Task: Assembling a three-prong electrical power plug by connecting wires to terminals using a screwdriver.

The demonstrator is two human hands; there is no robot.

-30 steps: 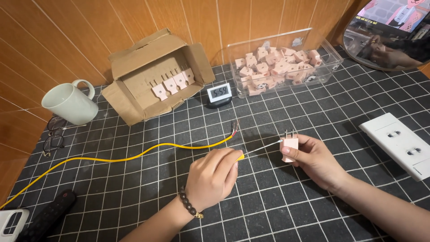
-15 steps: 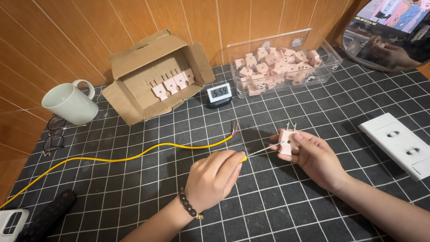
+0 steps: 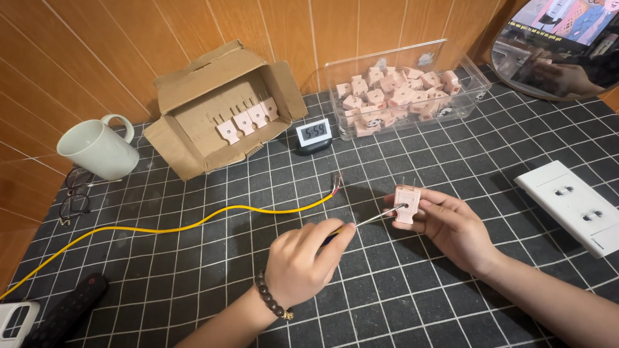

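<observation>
White mug [image 3: 97,149]; cardboard box [image 3: 222,106]; small clock [image 3: 313,135]

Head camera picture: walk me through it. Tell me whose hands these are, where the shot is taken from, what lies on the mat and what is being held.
There is no machine here. A person wears a camera on the head, so the picture looks down at that person's own two bare hands over a black gridded mat.

The right hand holds a small pink plug, prongs up. The left hand, with a bead bracelet on the wrist, grips a screwdriver whose thin metal tip meets the plug's face.

A yellow cable runs across the mat, its bared end lying close to the plug. Behind are a cardboard box holding four pink plugs, a clear tray full of more, a small digital clock, a pale mug, glasses, and a white socket plate at right.
</observation>
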